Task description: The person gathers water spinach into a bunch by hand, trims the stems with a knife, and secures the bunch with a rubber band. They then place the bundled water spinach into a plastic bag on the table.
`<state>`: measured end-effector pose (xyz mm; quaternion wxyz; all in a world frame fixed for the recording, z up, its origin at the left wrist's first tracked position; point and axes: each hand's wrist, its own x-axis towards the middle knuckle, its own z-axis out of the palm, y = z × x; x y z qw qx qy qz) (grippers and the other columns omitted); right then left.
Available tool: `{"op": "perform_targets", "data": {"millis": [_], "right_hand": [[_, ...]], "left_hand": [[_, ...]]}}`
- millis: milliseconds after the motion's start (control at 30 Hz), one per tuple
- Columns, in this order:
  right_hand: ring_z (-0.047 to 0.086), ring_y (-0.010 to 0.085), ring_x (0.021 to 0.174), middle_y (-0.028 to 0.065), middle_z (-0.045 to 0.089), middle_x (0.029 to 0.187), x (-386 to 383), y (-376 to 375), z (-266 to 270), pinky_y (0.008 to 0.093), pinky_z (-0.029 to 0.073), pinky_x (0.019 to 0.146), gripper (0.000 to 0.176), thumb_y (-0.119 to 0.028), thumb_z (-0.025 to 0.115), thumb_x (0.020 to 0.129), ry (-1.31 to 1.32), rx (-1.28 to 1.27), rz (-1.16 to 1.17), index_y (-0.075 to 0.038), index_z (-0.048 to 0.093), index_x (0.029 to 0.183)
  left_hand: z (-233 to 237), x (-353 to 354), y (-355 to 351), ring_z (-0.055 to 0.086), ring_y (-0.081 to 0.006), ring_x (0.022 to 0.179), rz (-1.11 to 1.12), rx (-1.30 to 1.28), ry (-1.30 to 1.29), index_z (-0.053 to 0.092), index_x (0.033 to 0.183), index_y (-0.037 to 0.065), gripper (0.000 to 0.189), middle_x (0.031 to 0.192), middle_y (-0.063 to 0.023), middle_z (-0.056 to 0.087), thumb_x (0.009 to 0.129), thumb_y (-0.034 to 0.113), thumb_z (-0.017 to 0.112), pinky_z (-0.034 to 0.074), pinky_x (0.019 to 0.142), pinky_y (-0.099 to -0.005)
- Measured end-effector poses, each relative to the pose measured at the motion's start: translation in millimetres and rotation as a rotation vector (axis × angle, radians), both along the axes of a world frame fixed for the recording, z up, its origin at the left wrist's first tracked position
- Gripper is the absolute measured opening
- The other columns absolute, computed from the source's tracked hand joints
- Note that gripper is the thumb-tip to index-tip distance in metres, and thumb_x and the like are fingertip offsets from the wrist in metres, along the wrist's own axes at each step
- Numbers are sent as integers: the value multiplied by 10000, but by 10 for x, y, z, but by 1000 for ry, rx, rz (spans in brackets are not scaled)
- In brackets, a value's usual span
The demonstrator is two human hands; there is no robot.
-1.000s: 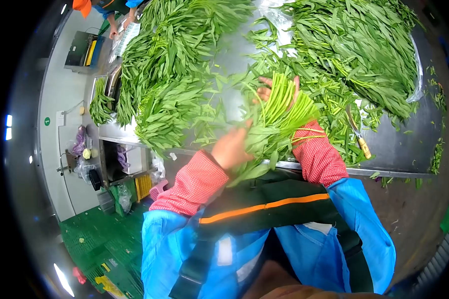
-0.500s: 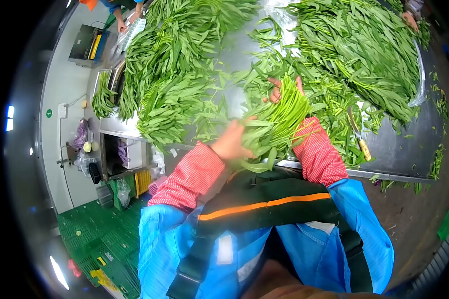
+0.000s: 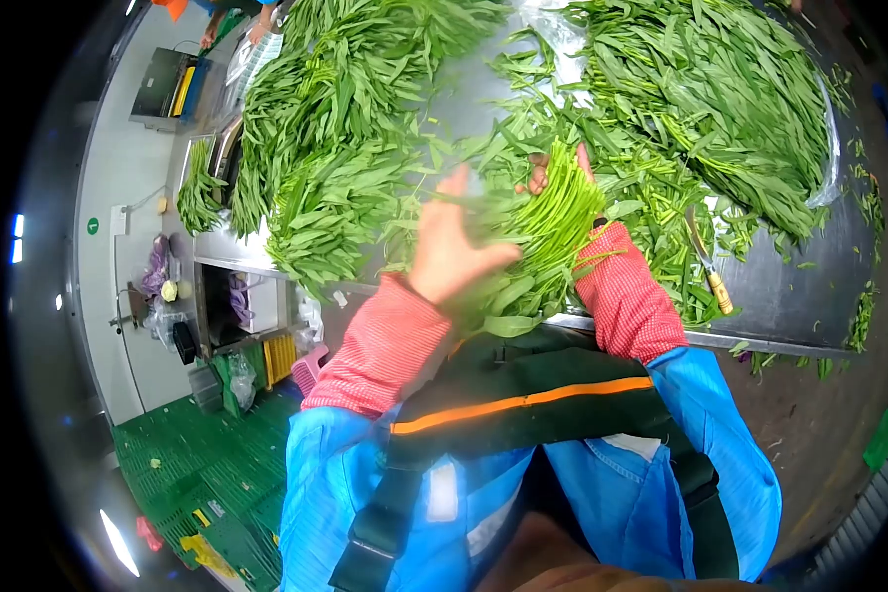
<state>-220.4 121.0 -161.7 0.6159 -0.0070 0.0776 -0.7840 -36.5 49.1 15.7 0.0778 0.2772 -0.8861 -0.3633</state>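
My right hand (image 3: 538, 177) is closed around a bunch of water spinach (image 3: 559, 212), its light green stems up and its leaves hanging toward me. The bunch hides most of that palm; the fingers show on its left and the thumb at its upper right. My left hand (image 3: 448, 247) is just left of the bunch, smeared by motion, with thumb and fingers apart and nothing in it. Loose stems and leaves (image 3: 651, 212) lie around my right wrist. To the right, a knife (image 3: 708, 264) with a pale handle rests on the metal table (image 3: 784, 301).
Large heaps of water spinach cover the table's left (image 3: 335, 148) and its far right (image 3: 710, 99), the latter on clear plastic. Another person's hand (image 3: 259, 33) shows at the top left. Green pallets (image 3: 197, 444) lie on the floor at lower left.
My left hand has come away from the bunch's leaves, moving up and slightly left, and its fingers have spread. My right hand still holds the bunch, shifted slightly left.
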Motion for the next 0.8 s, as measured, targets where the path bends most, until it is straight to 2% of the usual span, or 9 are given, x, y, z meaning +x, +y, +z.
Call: {"op": "perform_targets", "data": {"millis": [67,200,300,333,433,533,633,733,800], "right_hand": [[510,222,646,53,513,637,4,-69,34,456,444,866,844,-667,164,930,43,-32,16,33,610,1081],[541,242,681,81,548,666,-5,-147,72,424,475,772,819,-679,208,922,115,164,24,23,592,1095],[582,264,749,105,597,758,75,-77,661,427,500,774,807,-708,276,894,87,442,27,11,569,1111],[590,271,763,111,608,784,103,-56,858,429,505,781,805,-713,287,889,57,572,32,9,566,1112],[621,271,844,129,635,886,85,-37,634,400,511,832,816,-717,288,886,211,347,58,9,548,1152],[632,241,866,125,643,898,137,-60,738,370,517,824,830,-708,275,895,270,353,2,22,530,1197],[628,232,873,123,639,934,183,-140,669,360,515,829,810,-693,264,908,308,415,-28,15,526,1204],[614,222,921,108,624,1018,228,-138,869,347,515,834,779,-683,256,917,382,416,-31,-12,520,1211],[506,250,1159,136,518,1271,267,-105,916,386,384,1021,874,-721,206,895,409,259,21,-5,362,1370]], "left_hand": [[37,-155,299,301,-382,1345,-82,-51,-202,225,1441,-20,1207,1400,-287,348,533,465,855,231,1114,-473],[-360,-239,687,304,-418,1333,-112,-352,-190,145,1458,-11,1269,1418,-314,297,529,487,852,225,1096,-537],[-389,-317,629,357,-389,1317,-24,-397,-233,114,1463,-5,1226,1413,-292,339,578,428,844,269,1080,-524],[-429,-313,525,388,-379,1297,-17,-273,-181,118,1461,-10,1210,1397,-282,369,584,402,842,288,1075,-503],[-464,-279,185,529,-350,1178,72,120,-166,146,1443,-38,1126,1298,-240,509,610,301,824,387,1021,-408],[-445,-267,13,554,-363,1139,28,107,-249,153,1439,-39,1137,1284,-252,515,603,332,830,439,965,-407],[-500,-304,95,631,-410,889,5,-189,-61,255,1369,-27,1041,992,-261,625,578,333,828,509,764,-430],[-609,-339,23,633,-410,900,94,31,-8,262,1364,-28,1035,971,-271,622,585,374,812,510,778,-421],[-762,-297,-120,592,-315,1013,56,347,156,262,1386,-12,982,1103,-207,592,604,230,805,474,868,-378]]}}
